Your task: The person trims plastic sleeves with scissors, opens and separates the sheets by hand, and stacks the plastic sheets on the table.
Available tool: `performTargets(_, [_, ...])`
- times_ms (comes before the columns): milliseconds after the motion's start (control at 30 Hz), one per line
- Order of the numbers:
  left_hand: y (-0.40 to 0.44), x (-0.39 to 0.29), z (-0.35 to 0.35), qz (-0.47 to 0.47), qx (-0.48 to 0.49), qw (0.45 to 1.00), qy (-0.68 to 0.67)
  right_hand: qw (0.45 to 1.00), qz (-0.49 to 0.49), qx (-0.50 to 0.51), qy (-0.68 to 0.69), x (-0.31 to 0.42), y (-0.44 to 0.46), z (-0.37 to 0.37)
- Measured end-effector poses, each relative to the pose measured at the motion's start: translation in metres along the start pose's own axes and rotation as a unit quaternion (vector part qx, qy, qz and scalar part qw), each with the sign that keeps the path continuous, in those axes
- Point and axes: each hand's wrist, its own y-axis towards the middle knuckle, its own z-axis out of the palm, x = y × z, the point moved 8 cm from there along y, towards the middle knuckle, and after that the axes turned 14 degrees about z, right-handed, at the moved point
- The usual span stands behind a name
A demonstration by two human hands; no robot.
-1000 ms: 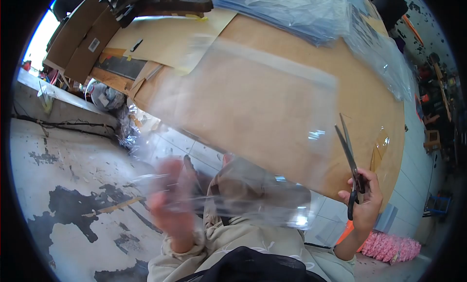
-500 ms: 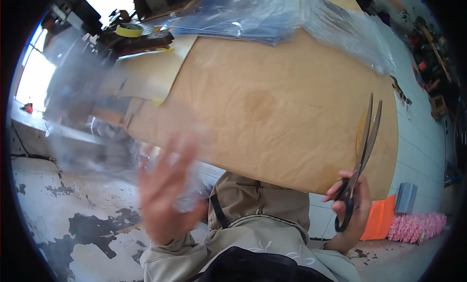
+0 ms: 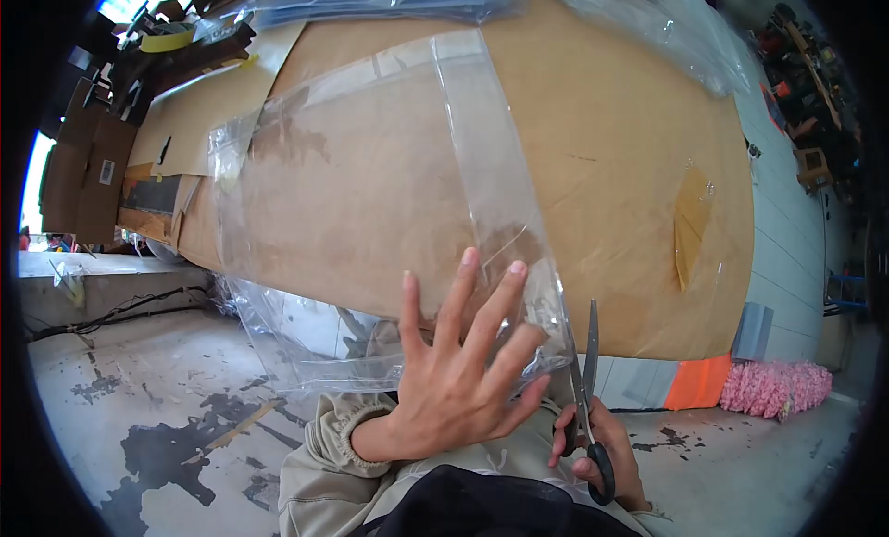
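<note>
A clear plastic bag (image 3: 370,148) lies across the brown-covered table (image 3: 630,167), its near part hanging over the front edge. With fingers spread, my left hand (image 3: 458,361) rests palm down over the bag's near right corner. My right hand (image 3: 611,449) grips a pair of scissors (image 3: 591,352) by the black handles, just past the table's front edge. The blades point up and away from me, slightly apart, close to the bag's right edge. Whether they touch the plastic I cannot tell.
Stacked plastic sheets (image 3: 398,2) and another clear pile (image 3: 657,37) lie at the back. A yellow tape roll (image 3: 169,41) sits at the far left, above a cardboard box (image 3: 97,176). Right of the table are an orange piece (image 3: 699,381) and a pink fluffy item (image 3: 778,389).
The plastic bag has come from the left onto the table. My left hand has moved right and lies on it. My right hand has brought the scissors left and down, nearer the bag.
</note>
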Motion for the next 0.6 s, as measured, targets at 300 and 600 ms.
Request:
performTargets(300, [0.001,-0.018,0.007,0.085,-0.070,0.988,0.106,0.995,-0.013,-0.100,-0.025,-0.008,-0.006,-0.009])
performTargets(600, [0.002,-0.018,0.010,0.090,-0.064,0.984,0.142,0.987,-0.035,-0.146,-0.056,0.001,-0.010,-0.017])
